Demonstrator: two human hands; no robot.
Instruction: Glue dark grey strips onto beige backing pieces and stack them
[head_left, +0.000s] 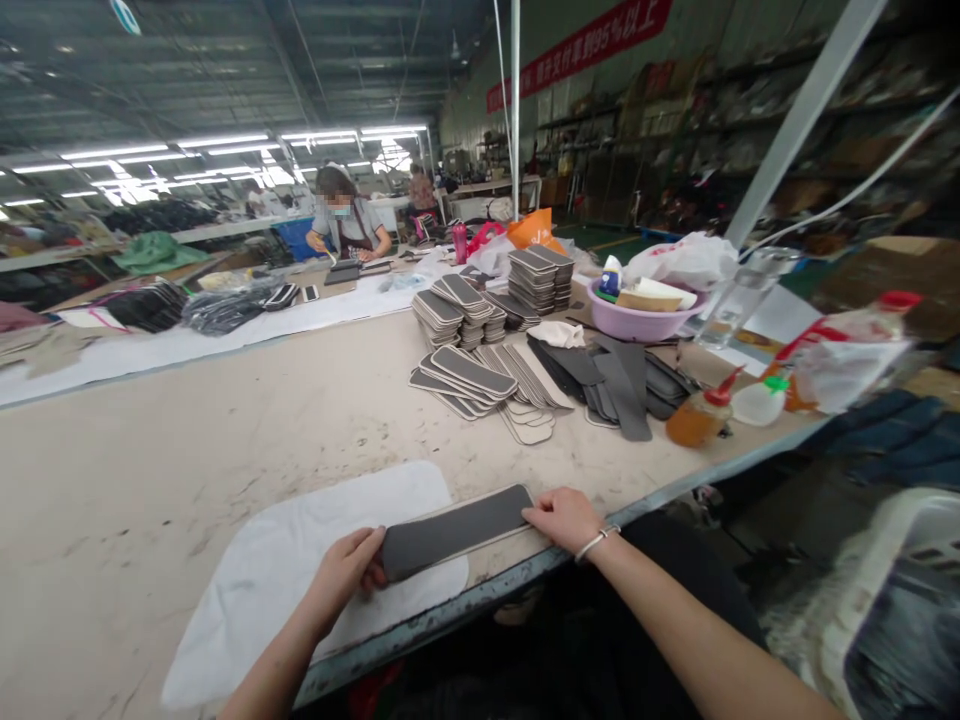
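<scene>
A long dark grey padded strip (456,529) with a pale edge lies partly on a white cloth (300,570) near the front edge of the worktable (225,440). My left hand (346,572) grips its left end. My right hand (562,517), with a bracelet on the wrist, presses on its right end. Both hands hold the strip flat against the table.
Stacks and fans of similar grey strips (480,360) lie mid-table, with darker pieces (615,385) to their right. A purple bowl (637,318), orange glue bottle (701,415), clear cup (739,300) and bags stand at right. Another person (346,225) works at the far end.
</scene>
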